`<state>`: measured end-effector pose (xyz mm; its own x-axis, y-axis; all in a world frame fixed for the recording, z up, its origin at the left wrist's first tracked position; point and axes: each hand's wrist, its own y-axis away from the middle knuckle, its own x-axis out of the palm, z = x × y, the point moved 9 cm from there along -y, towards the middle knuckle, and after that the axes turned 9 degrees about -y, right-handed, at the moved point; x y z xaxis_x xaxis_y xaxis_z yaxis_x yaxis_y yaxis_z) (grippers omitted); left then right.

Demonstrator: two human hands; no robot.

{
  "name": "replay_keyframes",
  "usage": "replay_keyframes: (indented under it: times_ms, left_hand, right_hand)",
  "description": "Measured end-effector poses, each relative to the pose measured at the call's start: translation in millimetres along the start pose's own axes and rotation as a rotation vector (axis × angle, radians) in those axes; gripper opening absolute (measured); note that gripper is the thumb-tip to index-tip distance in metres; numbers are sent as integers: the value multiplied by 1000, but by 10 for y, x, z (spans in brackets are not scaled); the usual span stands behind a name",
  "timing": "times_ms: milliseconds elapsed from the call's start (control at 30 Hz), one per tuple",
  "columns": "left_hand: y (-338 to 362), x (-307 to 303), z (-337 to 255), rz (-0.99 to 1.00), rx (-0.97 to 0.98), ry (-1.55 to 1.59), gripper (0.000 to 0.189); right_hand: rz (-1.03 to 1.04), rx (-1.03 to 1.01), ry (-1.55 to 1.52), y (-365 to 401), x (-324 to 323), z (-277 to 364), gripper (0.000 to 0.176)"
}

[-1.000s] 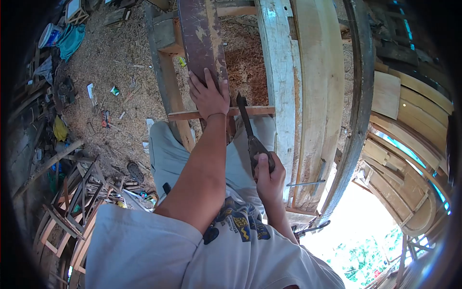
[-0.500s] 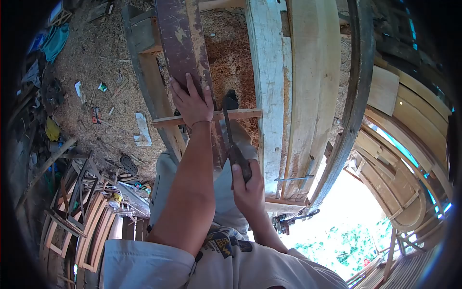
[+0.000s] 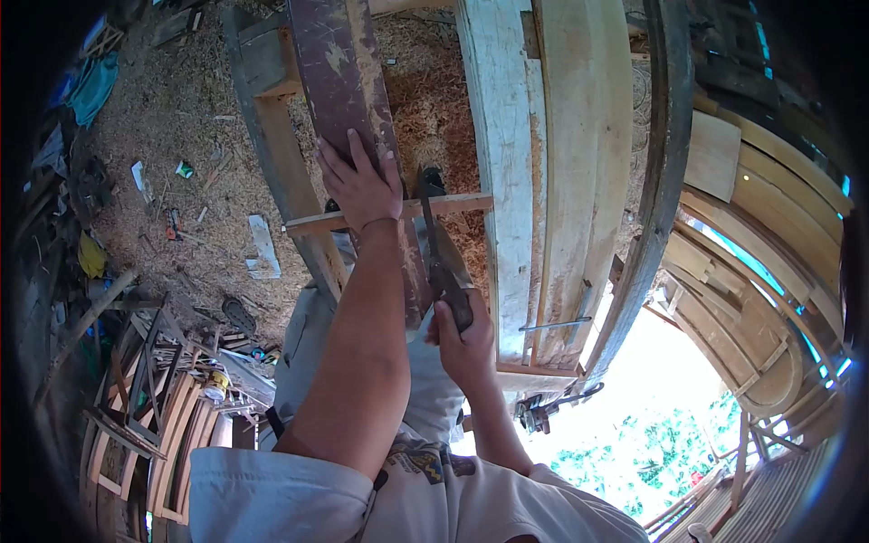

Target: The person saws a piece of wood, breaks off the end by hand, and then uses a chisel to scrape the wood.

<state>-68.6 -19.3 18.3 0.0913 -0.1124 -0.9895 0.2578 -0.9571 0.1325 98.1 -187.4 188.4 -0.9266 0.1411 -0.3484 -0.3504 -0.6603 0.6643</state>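
Observation:
My left hand point(image 3: 364, 185) lies with fingers spread on a worn maroon board point(image 3: 339, 77), its heel pressing on a thin wooden strip point(image 3: 457, 204). The strip lies crosswise over that board, its right end meeting the whitish plank. My right hand point(image 3: 466, 342) is wrapped round the dark handle of a handsaw point(image 3: 449, 291). The saw's narrow blade points away from me and crosses the strip just right of the maroon board. Whether its teeth are inside the wood I cannot make out.
A whitish plank point(image 3: 507, 181) and a broad pale board point(image 3: 584, 136) run lengthwise on the right. A metal rod point(image 3: 555, 324) lies across them. Sawdust covers the floor point(image 3: 181, 118). Wooden frames point(image 3: 172, 425) stand at lower left; curved wooden panels point(image 3: 751, 353) are stacked at right.
My right hand and the handsaw have moved slightly forward, away from me. My left hand stays on the board and strip. The whole view has shifted a little.

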Motion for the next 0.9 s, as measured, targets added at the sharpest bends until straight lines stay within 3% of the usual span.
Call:
replay_keyframes:
  times_ms: [233,733,900]
  left_hand:
    - [-11,-44,-41,-32,-3,-38,68]
    - [-19,-44,-50,-24,6,0,68]
    - [-32,-51,-53,-38,21,-7,68]
  right_hand:
    - [-30,-11,54,-81,-36,223,28]
    - [-64,31,-64,-304,11,174,31]
    - [-82,-27,45,-345,14,240,30]
